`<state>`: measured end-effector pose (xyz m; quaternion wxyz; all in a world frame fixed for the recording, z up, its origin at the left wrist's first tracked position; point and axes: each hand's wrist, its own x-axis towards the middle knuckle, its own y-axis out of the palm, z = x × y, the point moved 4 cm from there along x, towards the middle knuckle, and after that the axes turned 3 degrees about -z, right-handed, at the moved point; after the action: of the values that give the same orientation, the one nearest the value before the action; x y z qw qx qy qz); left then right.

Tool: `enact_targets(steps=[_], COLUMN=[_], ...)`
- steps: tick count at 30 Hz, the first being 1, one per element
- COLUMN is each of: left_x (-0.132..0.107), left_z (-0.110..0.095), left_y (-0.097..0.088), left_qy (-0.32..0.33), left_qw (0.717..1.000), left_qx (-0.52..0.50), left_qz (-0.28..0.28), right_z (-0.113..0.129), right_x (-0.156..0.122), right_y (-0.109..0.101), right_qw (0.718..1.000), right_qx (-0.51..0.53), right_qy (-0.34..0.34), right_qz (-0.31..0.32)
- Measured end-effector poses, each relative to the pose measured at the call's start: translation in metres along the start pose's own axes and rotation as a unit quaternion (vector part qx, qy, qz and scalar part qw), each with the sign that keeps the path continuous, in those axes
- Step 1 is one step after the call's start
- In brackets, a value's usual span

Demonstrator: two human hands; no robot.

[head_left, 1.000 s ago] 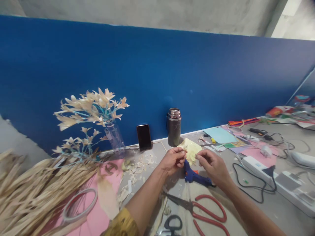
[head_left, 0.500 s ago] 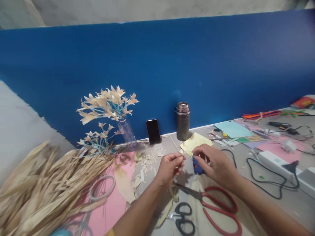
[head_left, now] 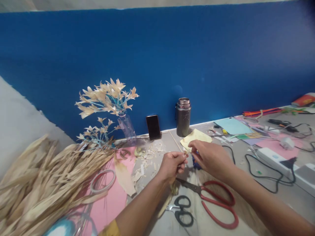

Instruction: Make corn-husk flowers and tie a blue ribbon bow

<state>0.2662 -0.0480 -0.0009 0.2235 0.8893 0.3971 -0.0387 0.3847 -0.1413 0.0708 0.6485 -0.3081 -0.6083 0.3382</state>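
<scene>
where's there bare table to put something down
Barest: grey table between red scissors and white power strip. A narrow strip sits between phone and flask. Crowded: dried leaves left, papers far right. Left hand and right hand pinch a pale scrap mid-table.

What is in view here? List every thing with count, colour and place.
wall panel: one, blue, at the back
dried leaf strips: one pile, tan, far left
leaf flowers: one bunch, cream on blue stems, in a clear bottle by the wall panel
phone: one, black, leaning on the wall panel
flask: one, dark metal, right of the phone
paper sheet: one, yellow, in front of the flask
tape ring: one, pale, on pink paper
red scissors: one, near edge
black scissors: one, beside the red scissors
power strip: one, white, right
pale scrap: one, between the hands
left hand: fingers pinch the pale scrap
right hand: fingers pinch the pale scrap
</scene>
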Motion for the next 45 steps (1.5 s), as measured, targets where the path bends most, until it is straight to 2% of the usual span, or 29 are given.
enact_targets(steps=[22,34,45], left_x=[0.0,-0.002,-0.006], left_z=[0.003,0.005,0.004], left_y=[-0.001,0.0,0.003], left_qy=[0.055,0.093,0.099], left_qw=[0.995,0.99,0.984], left_qx=[0.086,0.108,0.143], left_qz=[0.004,-0.01,-0.022], right_z=[0.007,0.011,0.009], right_x=[0.0,-0.006,-0.009], right_y=[0.001,-0.003,0.0], right_qw=[0.997,0.999,0.999], right_qx=[-0.073,-0.044,-0.039], right_qy=[0.001,-0.012,-0.006], right_qz=[0.034,-0.025,-0.025])
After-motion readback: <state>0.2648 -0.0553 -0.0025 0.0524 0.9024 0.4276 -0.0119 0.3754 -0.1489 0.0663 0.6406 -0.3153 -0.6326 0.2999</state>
